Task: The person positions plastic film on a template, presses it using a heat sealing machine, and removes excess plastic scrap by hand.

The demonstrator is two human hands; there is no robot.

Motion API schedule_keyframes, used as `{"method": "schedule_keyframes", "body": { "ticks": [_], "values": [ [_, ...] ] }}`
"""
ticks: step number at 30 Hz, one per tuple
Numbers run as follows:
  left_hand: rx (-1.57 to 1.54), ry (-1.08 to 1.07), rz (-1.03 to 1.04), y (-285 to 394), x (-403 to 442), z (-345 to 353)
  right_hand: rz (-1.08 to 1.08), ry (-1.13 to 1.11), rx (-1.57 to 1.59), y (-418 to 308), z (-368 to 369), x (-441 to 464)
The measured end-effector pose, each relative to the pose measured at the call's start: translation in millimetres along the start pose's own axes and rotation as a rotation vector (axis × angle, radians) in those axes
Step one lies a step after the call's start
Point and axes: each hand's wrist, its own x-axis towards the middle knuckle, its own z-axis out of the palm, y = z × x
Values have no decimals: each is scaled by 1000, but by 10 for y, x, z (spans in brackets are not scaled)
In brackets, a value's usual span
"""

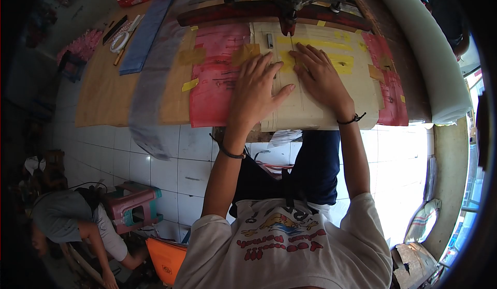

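My left hand lies on the work surface with its fingers stretched out and the thumb spread to the right. Under it, a red sheet meets a beige sheet marked with lines. My right hand rests flat on the beige sheet, fingers extended toward a yellow strip. Just beyond the fingertips stands a dark metal machine with a red bar across it. A small metal piece sits on the sheet above my left fingers. Neither hand appears to grip anything.
A strip of clear plastic film hangs over the table's front edge. Farther left lie blue sheets and a white tape roll. A thick white roll borders the right side. Another person crouches lower left beside a stool.
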Motion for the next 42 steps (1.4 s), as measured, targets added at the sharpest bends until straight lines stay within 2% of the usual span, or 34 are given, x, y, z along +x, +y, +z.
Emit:
{"method": "schedule_keyframes", "body": {
  "ticks": [42],
  "values": [
    [-3,-31,-30,78,27,-51,5,11,13,-16,-33,-20]
  ]
}}
